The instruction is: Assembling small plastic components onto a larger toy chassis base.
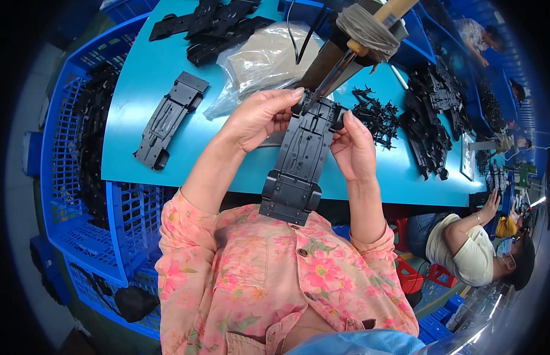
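A long black plastic chassis (300, 152), like the underside of a toy car, is held up in front of me by its far end. My left hand (260, 121) pinches that end's left corner, thumb on top. My right hand (355, 151) grips the right corner, thumb upright along the edge. Just beyond the hands, a metal rod tool (337, 72) with a wooden handle wrapped in grey cloth slants down, its lower end at the chassis's far end. Whether it touches, I cannot tell. A second black chassis (171, 120) lies on the blue-green table (124, 139) to the left.
Black chassis parts (213, 26) pile up at the far left, beside a clear plastic bag (269, 56). Small black pieces (375, 115) and more chassis parts (426, 133) lie right. A blue crate (118, 236) stands left; a person (464, 242) sits at right.
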